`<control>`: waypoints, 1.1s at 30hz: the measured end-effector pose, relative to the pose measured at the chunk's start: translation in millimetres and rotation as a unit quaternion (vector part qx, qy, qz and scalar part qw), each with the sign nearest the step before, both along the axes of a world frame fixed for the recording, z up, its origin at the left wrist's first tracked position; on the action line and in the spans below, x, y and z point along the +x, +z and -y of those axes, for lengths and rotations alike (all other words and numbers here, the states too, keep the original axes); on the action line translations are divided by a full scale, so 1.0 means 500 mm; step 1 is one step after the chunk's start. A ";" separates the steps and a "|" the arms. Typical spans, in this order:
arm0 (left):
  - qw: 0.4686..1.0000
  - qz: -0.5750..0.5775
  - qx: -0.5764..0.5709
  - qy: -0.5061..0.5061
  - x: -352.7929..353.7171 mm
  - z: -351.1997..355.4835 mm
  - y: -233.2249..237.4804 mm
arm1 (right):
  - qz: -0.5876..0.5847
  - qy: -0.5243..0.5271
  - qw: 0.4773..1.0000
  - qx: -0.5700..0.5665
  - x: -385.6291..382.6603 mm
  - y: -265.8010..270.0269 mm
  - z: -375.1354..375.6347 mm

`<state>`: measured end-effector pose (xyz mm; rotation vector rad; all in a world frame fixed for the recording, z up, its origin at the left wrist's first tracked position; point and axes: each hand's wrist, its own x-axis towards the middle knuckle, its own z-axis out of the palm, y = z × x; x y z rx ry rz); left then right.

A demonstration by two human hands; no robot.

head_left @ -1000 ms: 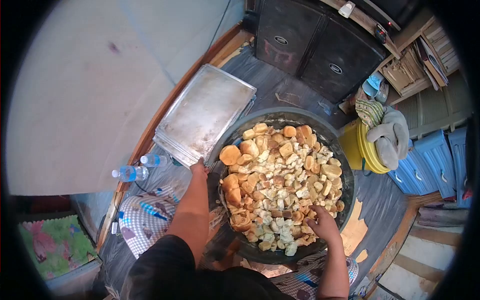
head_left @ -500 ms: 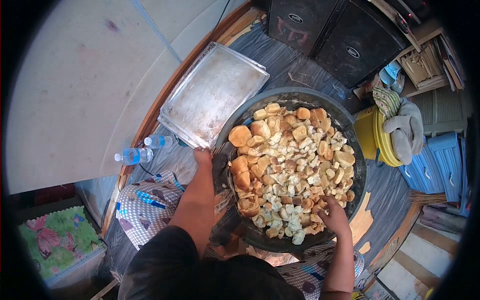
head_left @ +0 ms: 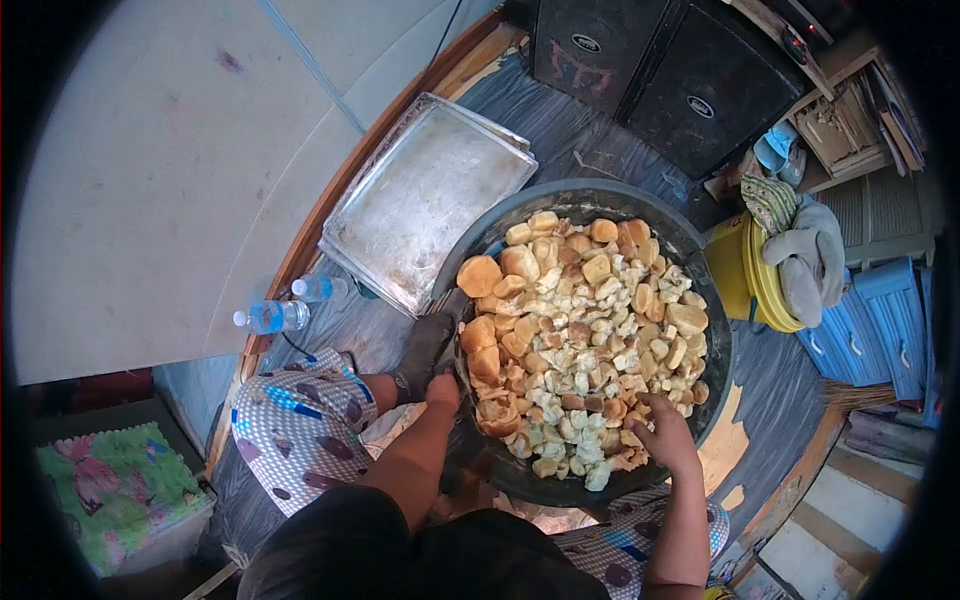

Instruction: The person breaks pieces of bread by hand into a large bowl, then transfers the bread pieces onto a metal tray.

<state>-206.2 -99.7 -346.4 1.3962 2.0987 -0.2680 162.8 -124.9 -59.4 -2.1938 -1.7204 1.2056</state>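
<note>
A large dark round tub [head_left: 722,370] stands between my legs, heaped with torn and whole bread rolls [head_left: 590,330]. My right hand [head_left: 668,437] rests at the heap's lower right edge. Its thumb and fingers are apart, tips touching the bread pieces, and nothing is gripped. My left hand [head_left: 443,390] is down at the tub's left side, right by the rim, next to my foot [head_left: 422,355]; its fingers are mostly hidden. Beyond it lies a stack of flat metal baking trays [head_left: 430,190], overlapping the tub's upper left rim in this view.
Two water bottles [head_left: 275,316] stand by the wall at left. Large black speakers [head_left: 690,95] stand at the back. To the right are a yellow bucket [head_left: 745,270] with grey cloth on it and blue drawers [head_left: 870,330]. A low box with a green flowered cover [head_left: 120,490] is at lower left.
My left hand has come away from the tray stack's near corner and moved back and right to the tub's side. My right hand stays nearly where it was.
</note>
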 end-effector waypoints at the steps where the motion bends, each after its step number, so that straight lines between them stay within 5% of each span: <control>1: 1.000 0.000 0.000 0.001 -0.002 -0.002 0.000 | 0.006 0.002 1.000 -0.002 0.001 -0.001 0.000; 4: 1.000 0.020 -0.014 -0.008 -0.007 -0.035 0.038 | 0.006 0.001 1.000 0.002 0.006 -0.002 -0.002; 8: 0.929 0.071 0.308 0.191 -0.031 -0.122 0.086 | -0.001 -0.017 1.000 -0.008 0.002 0.007 -0.009; 11: 0.852 0.092 0.443 0.263 -0.101 -0.215 0.037 | 0.003 -0.008 1.000 -0.002 0.002 0.002 -0.009; 13: 0.834 0.133 0.458 0.279 -0.131 -0.263 0.025 | 0.006 -0.004 1.000 -0.006 0.001 0.004 -0.009; 15: 0.698 0.369 0.390 0.473 -0.147 -0.306 -0.001 | 0.009 -0.001 1.000 -0.009 0.001 0.000 -0.008; 18: 0.695 0.408 0.245 0.538 -0.156 -0.326 0.016 | 0.019 0.007 1.000 -0.008 0.006 -0.007 -0.005; 23: 0.698 0.421 0.224 0.533 -0.137 -0.320 0.013 | 0.000 -0.004 1.000 0.001 0.000 -0.004 -0.024; 26: 0.655 0.504 0.202 0.525 -0.118 -0.307 0.047 | 0.005 0.009 1.000 0.007 0.000 -0.006 -0.026; 29: 0.662 0.509 0.245 0.493 -0.111 -0.312 0.057 | 0.017 0.021 0.999 0.025 0.010 -0.009 -0.022; 31: 0.645 0.460 0.437 0.427 -0.122 -0.331 0.039 | 0.023 0.023 0.999 0.020 0.009 -0.004 -0.022; 33: 0.667 0.438 0.451 0.399 -0.155 -0.351 0.062 | 0.024 0.015 0.999 0.018 0.007 0.002 -0.025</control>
